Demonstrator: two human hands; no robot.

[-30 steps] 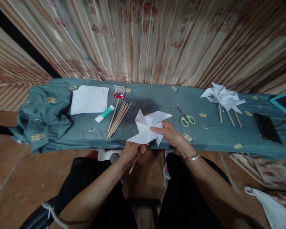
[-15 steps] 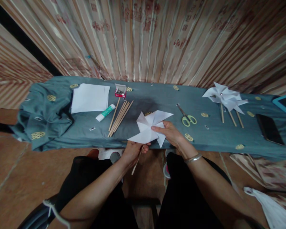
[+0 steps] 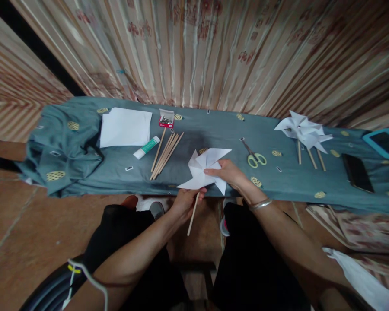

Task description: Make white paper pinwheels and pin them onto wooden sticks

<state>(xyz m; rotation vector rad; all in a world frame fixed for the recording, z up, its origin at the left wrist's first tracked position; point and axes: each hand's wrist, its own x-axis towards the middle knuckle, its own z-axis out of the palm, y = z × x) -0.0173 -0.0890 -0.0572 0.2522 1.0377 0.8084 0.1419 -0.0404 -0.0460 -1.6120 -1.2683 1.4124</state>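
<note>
A white paper pinwheel (image 3: 202, 176) is held over the front edge of the cloth-covered table. My right hand (image 3: 228, 173) grips it from the right, its thumb pressed on the paper near the centre. Below it, my left hand (image 3: 187, 201) is closed around a thin wooden stick (image 3: 193, 216), whose lower end sticks out downward. The stick's upper end is hidden behind the paper. Scissors (image 3: 254, 156) with green handles lie to the right of my right hand. On the left are several loose wooden sticks (image 3: 167, 155).
A stack of white paper (image 3: 126, 128), a glue stick (image 3: 146, 147) and a small red box of metal pins (image 3: 166, 119) sit at the left. Finished pinwheels on sticks (image 3: 303, 131), a dark phone (image 3: 357, 172) and a blue-framed device (image 3: 384, 143) lie at the right.
The lower end of the stick has swung to the right beneath the pinwheel. Both hands keep hold, and the view has shifted slightly.
</note>
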